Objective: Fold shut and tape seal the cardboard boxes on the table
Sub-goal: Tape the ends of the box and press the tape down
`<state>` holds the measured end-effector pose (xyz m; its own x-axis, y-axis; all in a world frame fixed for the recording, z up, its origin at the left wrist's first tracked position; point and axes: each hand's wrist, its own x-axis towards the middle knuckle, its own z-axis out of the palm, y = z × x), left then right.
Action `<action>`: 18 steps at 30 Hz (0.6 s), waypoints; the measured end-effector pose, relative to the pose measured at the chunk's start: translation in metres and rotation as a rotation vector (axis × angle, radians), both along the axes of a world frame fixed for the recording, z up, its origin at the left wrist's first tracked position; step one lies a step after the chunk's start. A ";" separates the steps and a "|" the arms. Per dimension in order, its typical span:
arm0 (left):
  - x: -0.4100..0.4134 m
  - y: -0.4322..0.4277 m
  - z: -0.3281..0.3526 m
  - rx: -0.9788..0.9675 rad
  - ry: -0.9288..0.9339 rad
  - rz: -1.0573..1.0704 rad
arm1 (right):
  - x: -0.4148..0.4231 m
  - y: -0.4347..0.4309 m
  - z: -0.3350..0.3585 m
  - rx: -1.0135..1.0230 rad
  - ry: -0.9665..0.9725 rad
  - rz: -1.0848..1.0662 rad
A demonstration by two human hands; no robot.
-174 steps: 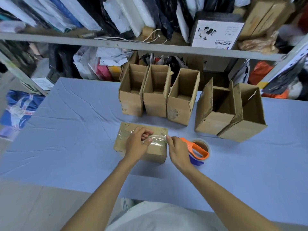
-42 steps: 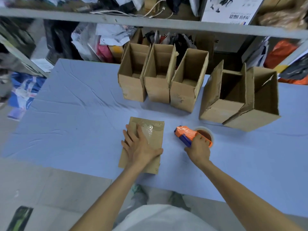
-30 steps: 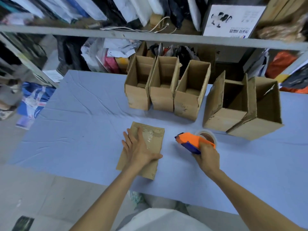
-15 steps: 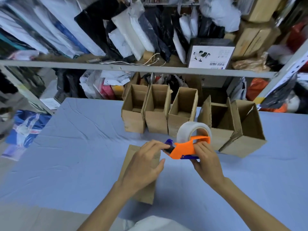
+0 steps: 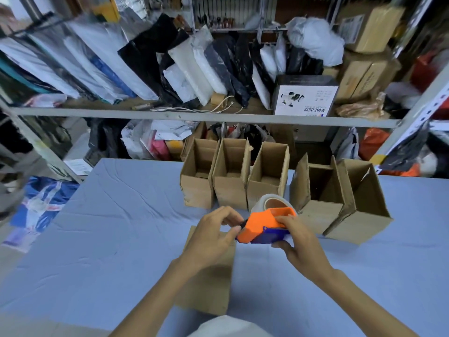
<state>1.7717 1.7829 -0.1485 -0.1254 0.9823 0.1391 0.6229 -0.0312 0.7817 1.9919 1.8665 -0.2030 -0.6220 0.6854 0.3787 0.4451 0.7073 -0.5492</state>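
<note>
My right hand [image 5: 297,242] grips an orange and blue tape dispenser [image 5: 263,226] with a clear tape roll [image 5: 272,203], held up above the table. My left hand [image 5: 212,235] pinches at the dispenser's front end with thumb and fingertips. Under my left forearm a closed cardboard box [image 5: 211,280] lies on the blue table [image 5: 109,227]. Three open boxes [image 5: 230,176] stand in a row behind the hands. Two larger open boxes [image 5: 340,198] stand to the right.
A metal shelf [image 5: 194,116] packed with bags, parcels and cartons runs along the table's far edge. A blue bag [image 5: 41,203] lies on the floor at left. Bare tablecloth stretches to the left and right of the hands.
My right hand picked the dispenser off the table and raised it. My left hand left the closed box and came to the dispenser's front end. The camera tilted up.
</note>
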 end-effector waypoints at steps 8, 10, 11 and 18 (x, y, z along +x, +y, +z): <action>-0.019 0.021 -0.008 -0.251 -0.299 0.054 | -0.003 0.007 0.008 -0.441 -0.084 0.088; -0.022 0.022 -0.013 -0.290 -0.351 0.066 | -0.005 0.006 0.008 -0.509 -0.070 0.092; -0.023 0.021 -0.015 -0.303 -0.396 0.081 | -0.005 0.005 0.009 -0.532 -0.058 0.098; -0.027 0.019 -0.024 -0.406 -0.582 0.115 | -0.017 -0.001 0.009 -0.429 -0.214 0.071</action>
<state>1.7451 1.8022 -0.1722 -0.1739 0.9183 -0.3555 0.0839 0.3735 0.9238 1.9749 1.8658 -0.1944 -0.7057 0.7050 -0.0703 0.5386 0.4694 -0.6996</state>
